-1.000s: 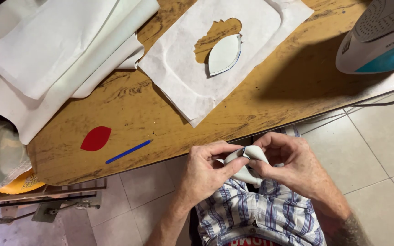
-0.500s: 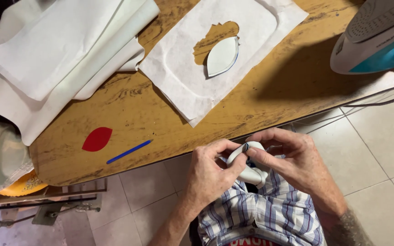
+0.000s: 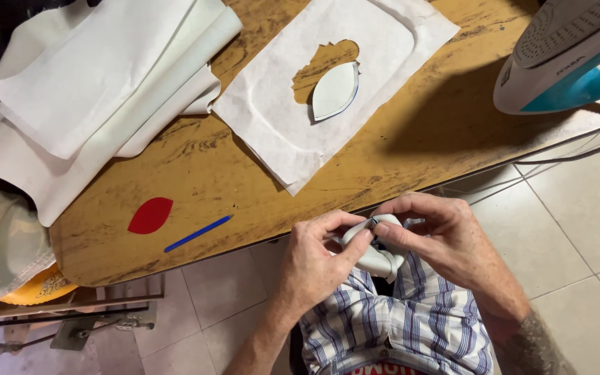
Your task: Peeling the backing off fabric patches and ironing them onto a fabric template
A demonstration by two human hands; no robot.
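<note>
Two hands are seen pinched together on one small white fabric piece (image 3: 376,253), held over the lap just off the table edge (image 3: 258,215). The left hand (image 3: 317,260) has its fingers closed on the piece's left side; the right hand (image 3: 439,239) clamps it from the right, fingertips nearly touching. Beyond the fingers, one white leaf-shaped cutout (image 3: 335,91) is laid on one white sheet (image 3: 272,111). Left of the fingers, one red leaf shape (image 3: 150,215) and one blue stick (image 3: 198,233) are seen. One iron (image 3: 564,55) stands far right.
</note>
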